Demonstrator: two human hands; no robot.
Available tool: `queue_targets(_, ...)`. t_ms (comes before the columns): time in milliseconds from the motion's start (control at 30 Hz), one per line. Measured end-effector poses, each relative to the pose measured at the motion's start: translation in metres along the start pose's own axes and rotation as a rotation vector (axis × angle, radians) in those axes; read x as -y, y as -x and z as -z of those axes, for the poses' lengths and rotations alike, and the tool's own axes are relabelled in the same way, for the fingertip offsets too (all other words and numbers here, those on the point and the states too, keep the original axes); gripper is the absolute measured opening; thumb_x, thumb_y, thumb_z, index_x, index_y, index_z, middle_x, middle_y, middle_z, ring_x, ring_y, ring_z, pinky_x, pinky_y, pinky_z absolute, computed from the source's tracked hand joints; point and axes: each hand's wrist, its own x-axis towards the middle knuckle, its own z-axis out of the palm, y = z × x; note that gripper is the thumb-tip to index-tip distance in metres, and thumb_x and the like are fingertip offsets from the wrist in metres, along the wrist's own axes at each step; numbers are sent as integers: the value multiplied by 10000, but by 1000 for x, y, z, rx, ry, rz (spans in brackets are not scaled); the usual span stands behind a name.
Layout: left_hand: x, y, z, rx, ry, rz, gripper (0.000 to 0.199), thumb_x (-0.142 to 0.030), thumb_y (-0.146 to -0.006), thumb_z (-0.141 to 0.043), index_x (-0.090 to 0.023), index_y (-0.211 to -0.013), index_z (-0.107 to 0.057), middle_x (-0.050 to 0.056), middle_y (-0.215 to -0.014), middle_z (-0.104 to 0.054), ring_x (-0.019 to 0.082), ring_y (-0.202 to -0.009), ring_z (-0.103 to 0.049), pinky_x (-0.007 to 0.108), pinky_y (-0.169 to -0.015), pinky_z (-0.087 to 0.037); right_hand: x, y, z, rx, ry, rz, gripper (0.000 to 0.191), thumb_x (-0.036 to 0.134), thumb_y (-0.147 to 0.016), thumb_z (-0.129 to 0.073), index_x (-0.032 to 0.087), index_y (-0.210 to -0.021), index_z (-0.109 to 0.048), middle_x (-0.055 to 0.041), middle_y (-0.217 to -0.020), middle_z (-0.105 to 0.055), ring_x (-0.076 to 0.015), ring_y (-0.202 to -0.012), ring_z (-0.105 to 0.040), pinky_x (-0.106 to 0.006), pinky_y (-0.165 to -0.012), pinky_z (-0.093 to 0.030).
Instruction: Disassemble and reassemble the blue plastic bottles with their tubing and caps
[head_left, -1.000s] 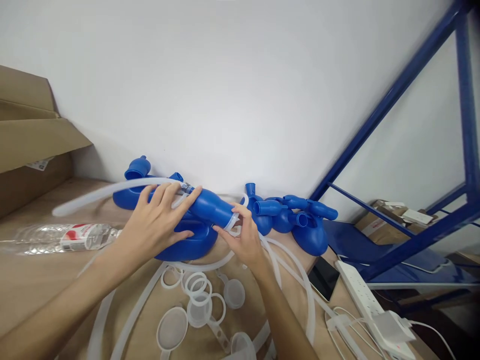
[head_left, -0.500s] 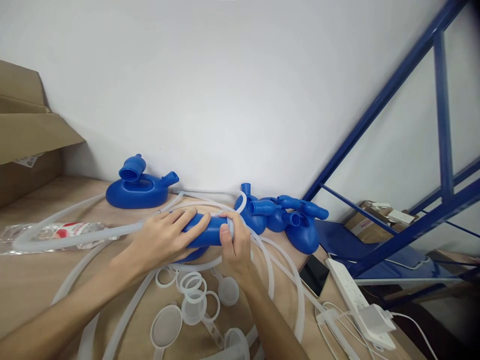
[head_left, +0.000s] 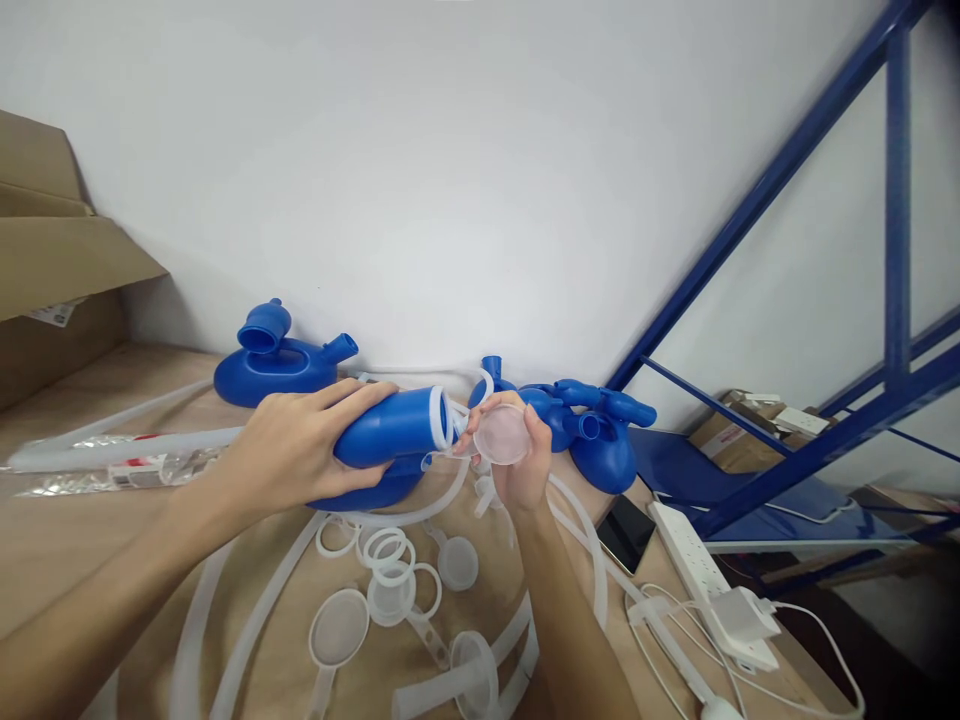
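Note:
My left hand (head_left: 296, 450) is wrapped round the neck of a blue plastic urinal bottle (head_left: 390, 425), whose mouth points right. A white ring (head_left: 436, 418) sits around the rim of that mouth. Just right of the mouth, my right hand (head_left: 529, 475) pinches a round translucent cap (head_left: 501, 434), its disc facing me. A strap runs from the cap toward the bottle's neck; whether it is fastened there I cannot tell. Below my hands lie loose white rings (head_left: 388, 557) and more translucent caps (head_left: 339, 627). The bottle's lower body is partly hidden by my left hand.
Another blue bottle (head_left: 277, 375) stands at the back left, and several more (head_left: 604, 455) cluster at the right. Pale tubes (head_left: 262, 610) loop across the table. A phone (head_left: 626, 533), a power strip (head_left: 690, 560), a cardboard box (head_left: 75, 260) and a blue metal frame (head_left: 750, 225) surround the area.
My right hand has left the bottle's mouth and moved right and slightly up, with the cap now showing in its fingers. The ringed mouth is uncovered. My left hand keeps its grip.

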Motion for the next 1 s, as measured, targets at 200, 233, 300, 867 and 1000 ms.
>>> queue_targets(200, 12, -1, 16, 202, -55, 262, 702, -650, -842, -623, -279, -1438, -604, 102, -1236, -777, 354, -818, -762, 377, -608, -482, 16, 1, 8, -127, 65, 117, 417, 605, -905, -550, 206, -847, -657, 27, -609, -593, -109, -393, -496, -229, -388, -328)
queue_targets(233, 16, -1, 20, 215, -70, 301, 715, -670, -848, -613, -272, -1442, -598, 107, -1221, -779, 365, -839, -759, 387, -630, -487, 21, 1, 14, -126, 107, 135, 416, 611, -896, -574, 207, -861, -667, 33, -613, -587, -106, -397, -489, -230, -392, -328)
queue_targets(300, 25, -1, 27, 242, -81, 334, 711, -677, -879, -585, -266, -1459, -578, 107, -1236, -773, 380, -911, -756, 405, -688, -502, 31, 2, 24, -20, 251, 45, 434, 630, -919, -579, 213, -957, -691, 20, -678, -628, -127, -461, -555, -246, -438, -388)
queue_targets(867, 19, 12, 2, 214, -64, -67, 681, -482, -842, -683, -303, -1491, -583, 103, -1175, -777, 275, -724, -728, 314, -500, -370, 10, 17, -21, 365, 798, 231, 334, 497, -1019, -636, 245, -799, -637, -16, -830, -659, -207, -851, -614, -367, -863, -503)
queue_targets(1000, 26, 11, 6, 295, 64, -151, 635, -440, -827, -715, -335, -1446, -620, 93, -1343, -732, 282, -838, -764, 319, -604, -487, 15, 19, -13, 532, 770, 257, 380, 544, -1020, -583, 260, -767, -585, -21, -774, -629, -208, -764, -579, -377, -792, -521)
